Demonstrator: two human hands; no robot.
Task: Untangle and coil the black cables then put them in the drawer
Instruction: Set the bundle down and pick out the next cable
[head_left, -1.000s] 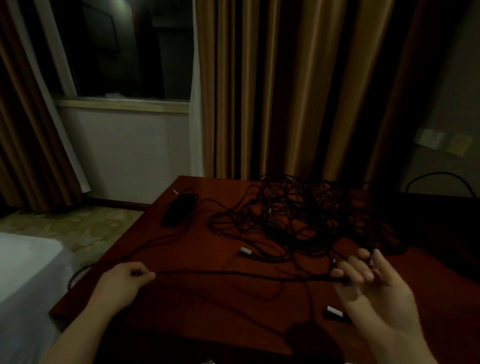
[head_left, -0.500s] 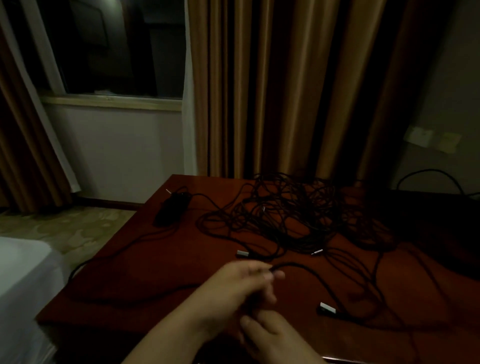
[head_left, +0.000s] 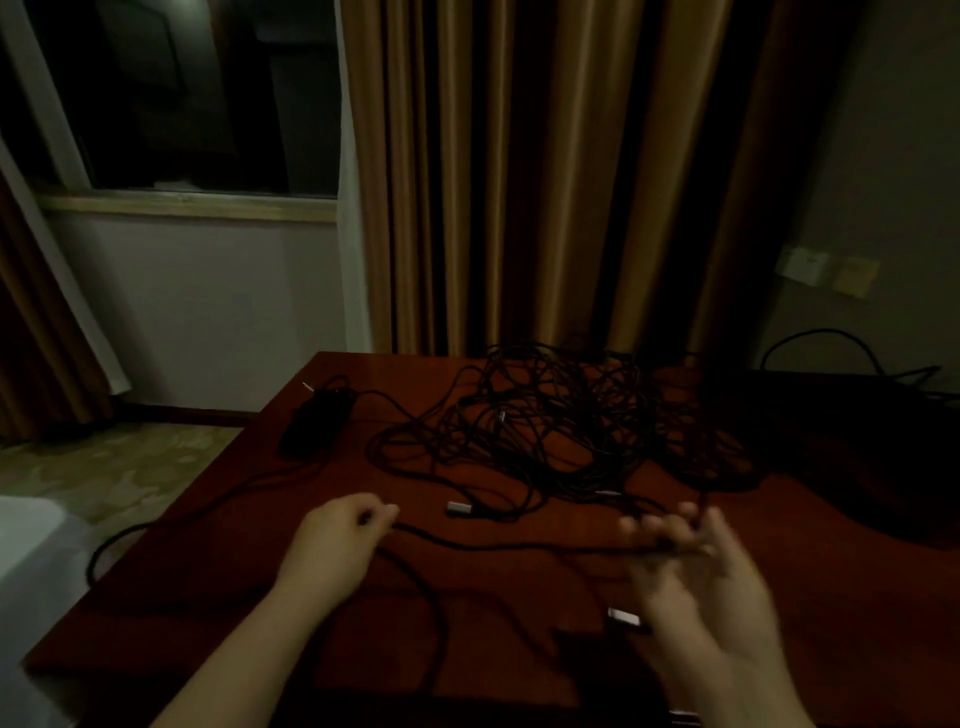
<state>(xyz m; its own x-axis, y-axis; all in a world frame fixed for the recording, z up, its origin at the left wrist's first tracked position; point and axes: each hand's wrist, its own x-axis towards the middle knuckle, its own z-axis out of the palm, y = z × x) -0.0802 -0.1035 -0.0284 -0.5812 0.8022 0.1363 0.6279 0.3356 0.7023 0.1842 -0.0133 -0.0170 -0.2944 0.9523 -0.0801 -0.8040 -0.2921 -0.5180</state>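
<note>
A tangle of black cables (head_left: 561, 431) lies on the far half of the dark red table (head_left: 234, 587). One black cable strand (head_left: 509, 545) runs taut between my hands. My left hand (head_left: 337, 540) pinches its left end between thumb and fingers. My right hand (head_left: 696, 571) is blurred, palm up with fingers spread, and the strand passes across its fingers. A silver-tipped plug (head_left: 460, 507) lies between the hands and the tangle; another plug (head_left: 623, 617) lies by my right wrist. No drawer is in view.
A black power brick (head_left: 317, 423) lies near the table's far left corner, with a cable hanging off the left edge. Brown curtains (head_left: 545, 182) hang behind the table, a window (head_left: 182, 93) is to the left, and a white bed corner (head_left: 26, 561) is at lower left.
My hands were together at the table's front half a second ago; now they have drawn apart, left hand to the left, right hand to the right, stretching the strand between them.
</note>
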